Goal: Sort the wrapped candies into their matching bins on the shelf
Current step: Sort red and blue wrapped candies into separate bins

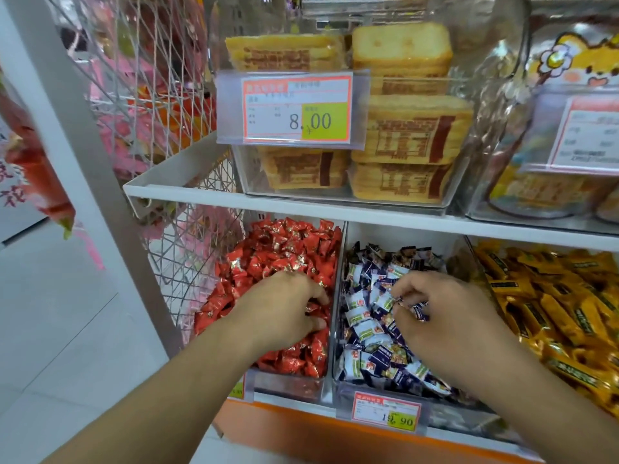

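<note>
A: Both forearms fill the bottom of frame. Left hand (284, 306) is sunk in the red candies (268, 262), lower centre-left, fingers curled down into the pile. Looks like it's gripping a few, but can't tell for sure, the fingertips are buried.

B: And the right?

A: Right hand (445, 316) is over the middle bin (338, 329), thumb and forefinger clamped on one small wrapped candy (400, 301) just above the blue and white candies (368, 329). Too small to read the wrapper.

B: Which way does it need to go?

A: Prob. left if it's a stray red, since the red bin (288, 383) sits just beside, across one clear divider. Yellow bars (552, 313) fill the bin at right of frame. Right hand is nearer either way. Long axis of the piece: can't tell.

B: Room to move?

A: Open above all three bins up to the white shelf edge (335, 205), w/ the cracker box (254, 172) and its price tag (296, 108) sitting on it. Low headroom, so I'd keep any crossing short and below that edge. The left wrist sits close to the divider, so it could get in the way.
</note>
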`<control>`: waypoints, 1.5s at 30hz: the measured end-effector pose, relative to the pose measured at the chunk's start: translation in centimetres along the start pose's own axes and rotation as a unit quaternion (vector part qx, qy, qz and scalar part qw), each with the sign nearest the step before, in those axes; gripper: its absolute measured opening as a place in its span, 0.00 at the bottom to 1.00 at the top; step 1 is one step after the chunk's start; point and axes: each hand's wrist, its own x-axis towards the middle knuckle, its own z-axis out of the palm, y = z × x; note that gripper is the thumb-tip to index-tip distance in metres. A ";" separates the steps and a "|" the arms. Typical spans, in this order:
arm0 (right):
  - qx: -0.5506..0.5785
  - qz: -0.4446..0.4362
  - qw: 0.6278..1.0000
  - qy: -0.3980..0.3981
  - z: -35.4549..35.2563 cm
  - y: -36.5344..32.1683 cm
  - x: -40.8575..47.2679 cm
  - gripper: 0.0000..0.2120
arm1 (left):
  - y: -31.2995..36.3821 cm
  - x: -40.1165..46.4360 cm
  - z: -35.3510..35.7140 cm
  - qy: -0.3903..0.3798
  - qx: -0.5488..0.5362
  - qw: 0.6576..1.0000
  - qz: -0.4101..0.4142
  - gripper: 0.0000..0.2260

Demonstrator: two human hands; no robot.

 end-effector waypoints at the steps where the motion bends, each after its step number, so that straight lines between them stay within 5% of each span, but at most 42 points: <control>1: -0.002 -0.004 1.000 0.000 0.2 0.0 0.1 0.04 | 0.1 0.2 0.0 0.004 0.014 1.000 0.003 0.15; 6: 0.007 -0.013 1.000 -0.013 0.8 0.3 0.3 0.06 | 0.0 0.6 0.5 0.029 0.017 0.999 0.003 0.06; 16: 0.016 -0.025 1.000 -0.007 0.9 -0.1 0.0 0.06 | -1.8 -1.9 -3.2 0.159 -0.196 0.964 -0.083 0.05; 22: 0.025 -0.014 1.000 -0.011 0.7 -0.3 -0.3 0.06 | -2.6 -3.4 -3.4 0.150 -0.053 0.984 -0.081 0.06; 25: 0.023 -0.023 0.999 -0.007 0.7 -0.2 -0.3 0.06 | -1.6 -2.9 -2.6 0.178 0.024 0.984 -0.009 0.11; 29: 0.028 -0.025 0.999 -0.009 0.6 0.0 -0.2 0.07 | 0.3 -1.5 -1.1 0.092 -0.073 0.993 0.027 0.08; 35: 0.033 -0.023 0.999 -0.011 0.6 0.7 -0.2 0.07 | -0.6 0.0 0.7 0.004 -0.066 0.998 0.004 0.10; 45: 0.016 -0.025 0.999 -0.022 1.2 0.4 -0.1 0.08 | -1.1 0.3 0.9 0.025 -0.058 0.998 0.026 0.10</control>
